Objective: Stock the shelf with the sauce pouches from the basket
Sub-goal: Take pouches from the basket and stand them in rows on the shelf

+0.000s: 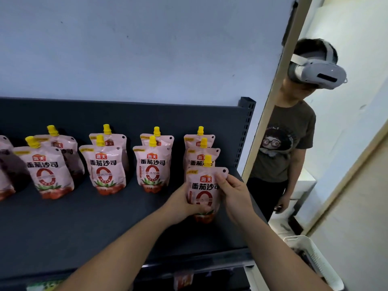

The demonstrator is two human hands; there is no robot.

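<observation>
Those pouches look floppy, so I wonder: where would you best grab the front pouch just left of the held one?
Pinch the front pouch at its two side edges, mid-body, coming from the shelf's open front. It stands upright, label forward, with gaps either side; another pouch stands close behind, and its yellow cap is small.

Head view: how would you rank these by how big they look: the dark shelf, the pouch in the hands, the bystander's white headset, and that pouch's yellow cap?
1. the dark shelf
2. the held pouch and the white headset look about alike; the headset is farther away, so I won't rank them
3. the yellow cap
</observation>
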